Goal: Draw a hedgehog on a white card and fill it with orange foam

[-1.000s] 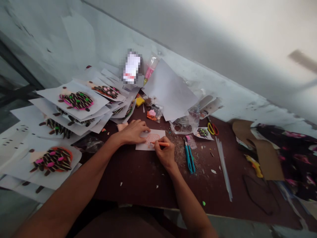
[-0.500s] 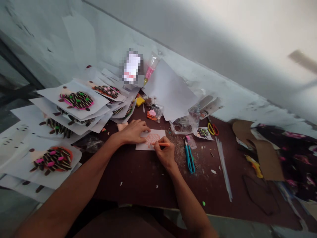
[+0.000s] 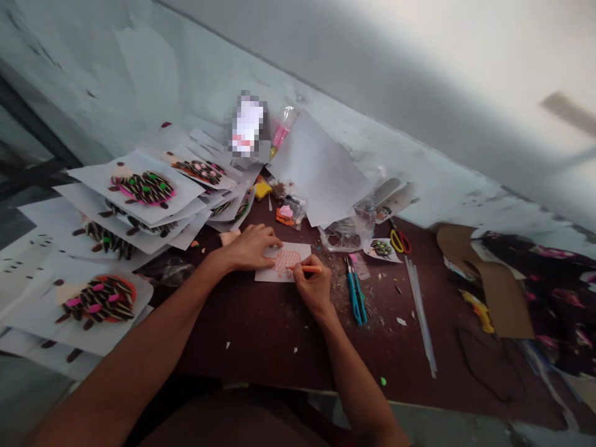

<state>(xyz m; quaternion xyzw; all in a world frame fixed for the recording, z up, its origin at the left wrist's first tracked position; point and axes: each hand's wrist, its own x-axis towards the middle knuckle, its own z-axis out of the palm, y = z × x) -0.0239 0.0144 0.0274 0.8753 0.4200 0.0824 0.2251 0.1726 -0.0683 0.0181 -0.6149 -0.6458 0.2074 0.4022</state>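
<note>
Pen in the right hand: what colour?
The pen is orange; it shows best in the head view, the only one here.

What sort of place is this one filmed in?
Probably a small craft workspace, perhaps at home. It shows in the pile of sheets bearing hedgehog-like figures, the scissors with yellow and red handles, and the right hand holding an orange pen at a white card.
</note>
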